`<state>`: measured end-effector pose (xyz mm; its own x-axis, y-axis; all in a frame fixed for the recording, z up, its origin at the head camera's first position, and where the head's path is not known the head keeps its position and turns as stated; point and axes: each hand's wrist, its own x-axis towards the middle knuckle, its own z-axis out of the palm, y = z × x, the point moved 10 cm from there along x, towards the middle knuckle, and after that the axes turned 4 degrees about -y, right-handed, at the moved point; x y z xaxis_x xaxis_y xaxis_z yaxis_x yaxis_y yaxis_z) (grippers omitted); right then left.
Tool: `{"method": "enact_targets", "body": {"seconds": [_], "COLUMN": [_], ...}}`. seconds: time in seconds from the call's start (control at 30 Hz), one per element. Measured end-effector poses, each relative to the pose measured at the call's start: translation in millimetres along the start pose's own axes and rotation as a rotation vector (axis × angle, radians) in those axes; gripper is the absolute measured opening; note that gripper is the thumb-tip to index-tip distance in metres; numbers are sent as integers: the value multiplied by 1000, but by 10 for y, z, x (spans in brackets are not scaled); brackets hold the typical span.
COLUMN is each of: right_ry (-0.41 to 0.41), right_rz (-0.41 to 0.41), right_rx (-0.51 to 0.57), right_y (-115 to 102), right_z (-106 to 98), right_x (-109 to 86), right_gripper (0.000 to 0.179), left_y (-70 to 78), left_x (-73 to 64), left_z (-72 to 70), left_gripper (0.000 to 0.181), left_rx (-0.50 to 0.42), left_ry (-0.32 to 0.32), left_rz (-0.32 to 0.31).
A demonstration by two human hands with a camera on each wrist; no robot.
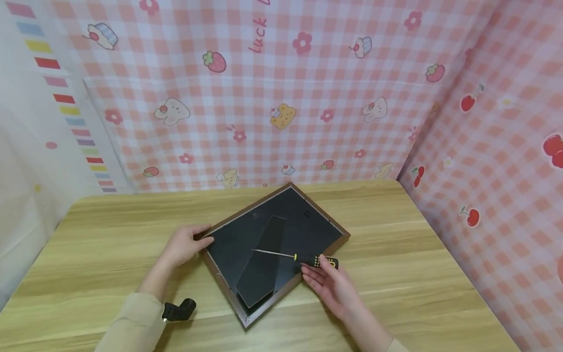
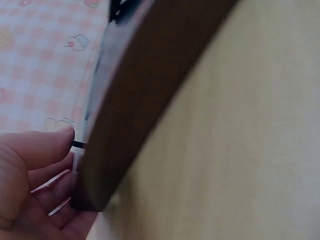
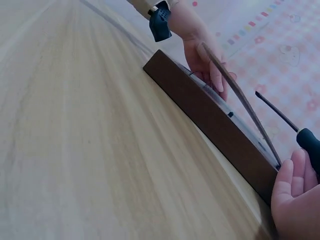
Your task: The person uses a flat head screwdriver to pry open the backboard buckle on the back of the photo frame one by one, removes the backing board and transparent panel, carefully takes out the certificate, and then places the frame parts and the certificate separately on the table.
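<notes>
A picture frame with a brown wooden rim [image 1: 225,289] lies face down on the table, its black backing board [image 1: 237,234] turned up. A black stand leg [image 1: 263,261] runs across the backing and, in the right wrist view, tilts up from it. My left hand [image 1: 182,245] holds the frame's left corner, thumb on top of the edge. At the near right edge, my right hand [image 1: 332,289] holds a screwdriver [image 1: 308,259] by its black and yellow handle, thumb on top. The thin metal shaft points left over the stand leg.
The wood-grain table [image 1: 387,283] extends around the frame. A pink checked cloth [image 1: 264,146] hangs behind it, with another cloth [image 1: 497,195] along the right side. A black wrist camera [image 1: 179,311] sticks out from the left sleeve.
</notes>
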<state>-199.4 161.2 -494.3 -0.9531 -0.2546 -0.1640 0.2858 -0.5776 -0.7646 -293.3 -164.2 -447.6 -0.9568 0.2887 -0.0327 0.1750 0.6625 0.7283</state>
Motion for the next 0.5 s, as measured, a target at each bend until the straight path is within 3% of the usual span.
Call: {"method": "enact_targets", "body": {"seconds": [0.27,0.5], "right_ry": [97,118], "right_rz": [-66,-115], "right_rx": [-27,-33], "right_y": [-39,-189], "right_z": [-94,-180], "right_x": [87,267], "right_gripper": [22,18], "left_y": [-102,-97], "left_x": [-147,-377], "left_z": [39,109], "left_gripper": [40,39], "left_rx": [-62,-94], "left_ry": [28,-16], "left_rz": [10,9]}}
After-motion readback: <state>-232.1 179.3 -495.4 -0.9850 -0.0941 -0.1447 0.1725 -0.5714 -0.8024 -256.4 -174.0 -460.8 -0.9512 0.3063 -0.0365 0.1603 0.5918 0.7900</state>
